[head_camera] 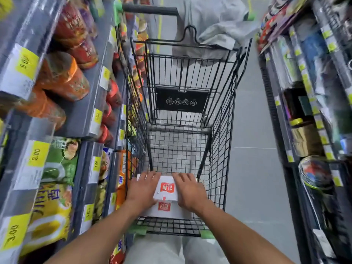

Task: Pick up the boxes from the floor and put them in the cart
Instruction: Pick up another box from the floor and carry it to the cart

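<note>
- Step in hand: setting a box into the cart (219,149). The upper box (165,189), white with a red label, sits on a lower box (164,208) of the same kind. Both are inside the wire basket at its near end, lower centre of the frame.
- Left hand (142,190): presses the left side of the upper box. Its fingers (152,176) lie fairly straight along the top edge; the thumb is hidden.
- Right hand (191,195): does the same on the right side, fingers straight and slightly spread, so the box is held between the two palms.
- Next move, as judged: let the upper box settle square on the lower one, then draw both hands up and out past the wire rim. Whether more boxes wait on the floor cannot be told from here.
- Box labels: white Chinese characters on a red square, upside down from this view and too soft to read with certainty.
- Black plate (182,100) on the cart's folding flap, centre frame: a row of four round warning icons, captions too small to read.
- Yellow price tags on the left shelves: "5 00" (26,62), "2.00" (37,154), "3.00" (14,238); snack bags behind carry blurred Chinese print.
- Upper centre: a person in grey clothing (215,25) stands beside the cart handle (150,9).
</note>
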